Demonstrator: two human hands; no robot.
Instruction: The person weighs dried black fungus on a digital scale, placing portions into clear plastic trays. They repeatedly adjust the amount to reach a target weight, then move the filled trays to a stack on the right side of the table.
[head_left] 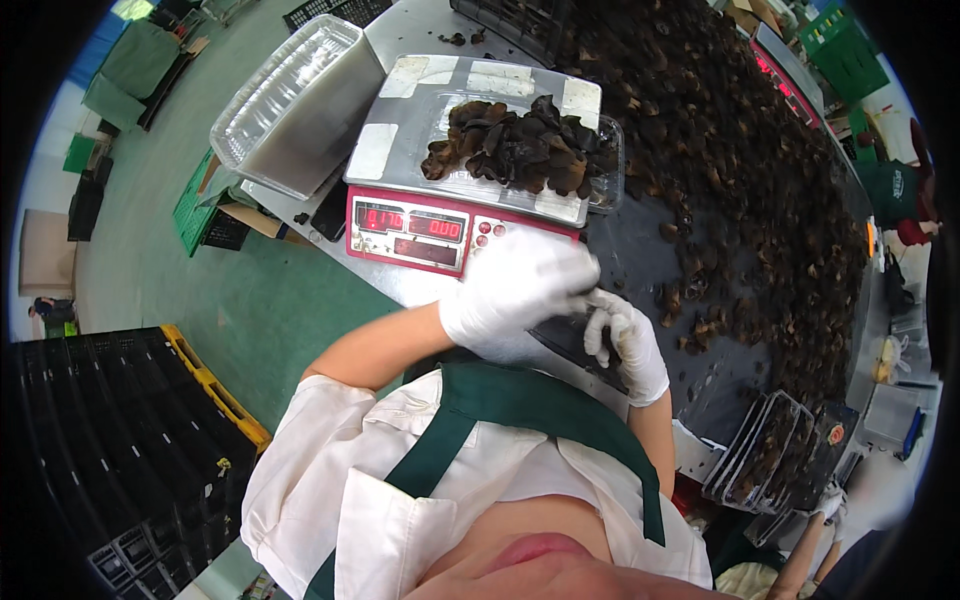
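In front of me stands a red-based weighing scale point(360, 243) with lit red digits. On its grey platform lies a clear plastic tray point(612, 150) heaped with dark wood ear mushrooms point(535, 145). Just in front of the scale's buttons is my left hand point(520, 285), white-gloved and smeared by motion, so its fingers cannot be made out well. Close by its fingertips, my right hand point(630, 345), also gloved, has bent fingers that stand apart, with nothing plainly in them. Something small and dark shows between the hands, too blurred to name.
A tall stack of clear trays point(300, 115) stands left of the scale. Loose wood ear mushrooms point(690, 130) cover the dark table on the right. Filled trays point(770, 450) stand near a co-worker's gloved hand point(830, 500) at lower right. Black crates point(120, 450) fill the lower left.
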